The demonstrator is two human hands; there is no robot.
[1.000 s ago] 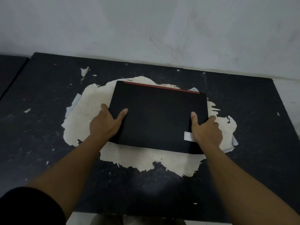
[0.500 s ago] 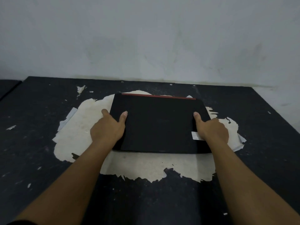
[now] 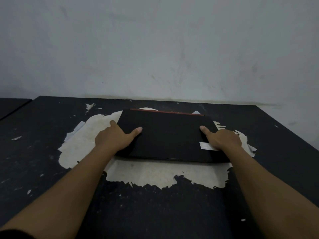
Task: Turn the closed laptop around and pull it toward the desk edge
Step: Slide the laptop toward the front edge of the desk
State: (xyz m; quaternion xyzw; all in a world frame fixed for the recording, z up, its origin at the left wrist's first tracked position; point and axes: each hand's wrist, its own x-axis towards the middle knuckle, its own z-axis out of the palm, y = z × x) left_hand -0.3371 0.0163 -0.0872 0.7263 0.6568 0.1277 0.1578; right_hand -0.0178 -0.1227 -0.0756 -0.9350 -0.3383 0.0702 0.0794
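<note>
A closed black laptop [image 3: 170, 135] with a red strip along its far edge lies flat on the black desk [image 3: 155, 204], over a large patch of bare pale surface. A white sticker sits near its right front corner. My left hand [image 3: 114, 137] grips the laptop's left side, thumb on the lid and fingers around the edge. My right hand [image 3: 222, 139] grips the right side the same way, partly covering the sticker. The fingers under both edges are hidden.
A pale grey wall [image 3: 164, 49] rises right behind the desk's far edge. The peeled patch [image 3: 155, 175] spreads around the laptop, with small paint flakes scattered about. A second dark surface [image 3: 12, 104] adjoins at the far left.
The camera has tilted up, showing more wall. The laptop, slightly skewed a second ago, now lies square to me. Both hands keep their hold on its sides.
</note>
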